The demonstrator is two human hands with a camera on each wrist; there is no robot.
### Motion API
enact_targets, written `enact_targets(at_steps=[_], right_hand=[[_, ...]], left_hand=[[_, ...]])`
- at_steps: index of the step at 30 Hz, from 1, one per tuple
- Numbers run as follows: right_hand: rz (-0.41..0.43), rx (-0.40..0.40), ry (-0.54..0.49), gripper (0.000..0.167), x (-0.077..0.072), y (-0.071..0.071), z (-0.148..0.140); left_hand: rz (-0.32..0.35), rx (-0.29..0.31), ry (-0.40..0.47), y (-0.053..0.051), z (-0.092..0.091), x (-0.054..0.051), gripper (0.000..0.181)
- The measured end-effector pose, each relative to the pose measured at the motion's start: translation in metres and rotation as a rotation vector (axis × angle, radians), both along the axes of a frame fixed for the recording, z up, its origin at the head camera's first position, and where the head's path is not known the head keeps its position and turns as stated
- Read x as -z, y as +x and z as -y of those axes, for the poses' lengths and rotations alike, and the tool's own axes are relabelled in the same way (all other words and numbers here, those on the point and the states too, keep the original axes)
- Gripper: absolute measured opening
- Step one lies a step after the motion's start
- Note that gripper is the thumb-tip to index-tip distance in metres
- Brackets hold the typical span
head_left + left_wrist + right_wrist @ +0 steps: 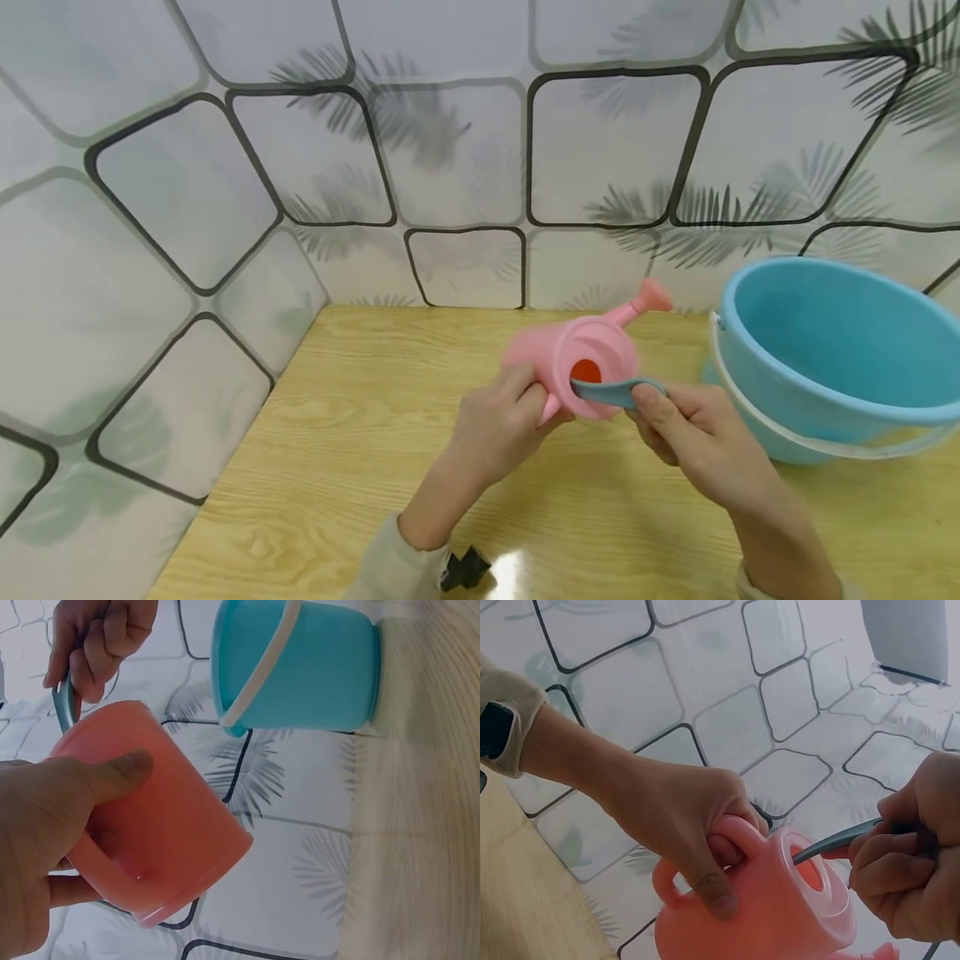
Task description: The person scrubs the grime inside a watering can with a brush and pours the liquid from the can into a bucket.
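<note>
A pink toy watering can (531, 346) is held tilted above the table, its mouth facing my right hand and its spout pointing up and to the right. My left hand (498, 425) grips it by the handle, with the thumb (124, 771) lying along the can's side. Between thumb and curled fingers, my right hand (693, 437) pinches a curved blue-grey handle (611, 393). The handle's far end reaches into the can's mouth, where its tip is hidden. Inside the mouth shows an orange-red patch (587, 369); whether it joins the handle, I cannot tell.
A light blue bucket (795, 417) with a white carrying handle (780, 433) stands on the right of the wood-grain table (322, 467). Patterned covering (465, 158) rises behind the table and along its left. A black device (465, 570) sits at the left cuff.
</note>
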State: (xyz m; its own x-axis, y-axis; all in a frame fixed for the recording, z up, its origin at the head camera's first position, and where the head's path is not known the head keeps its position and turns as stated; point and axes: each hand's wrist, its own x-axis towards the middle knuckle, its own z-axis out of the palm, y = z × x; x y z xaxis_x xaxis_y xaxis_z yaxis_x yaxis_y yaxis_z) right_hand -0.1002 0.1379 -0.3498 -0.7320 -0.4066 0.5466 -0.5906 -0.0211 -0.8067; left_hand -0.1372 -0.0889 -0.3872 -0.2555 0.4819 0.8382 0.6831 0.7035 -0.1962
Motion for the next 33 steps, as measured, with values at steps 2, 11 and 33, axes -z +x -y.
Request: enact_targets(at_steps=[2,11,33], right_hand=[[0.018,0.011,-0.036,0.038,0.001,0.000,0.003],[0.030,0.095,-0.001,0.036,0.003,-0.002,0.014],[0.291,0.168,0.103,0.036,-0.005,0.001,0.014]], left_hand=[[0.011,-0.027,0.013,-0.001,0.002,-0.001,0.054],[-0.006,0.010,0.015,-0.006,0.003,0.000,0.052],[0.090,0.031,-0.128,0.001,-0.004,0.002,0.043]])
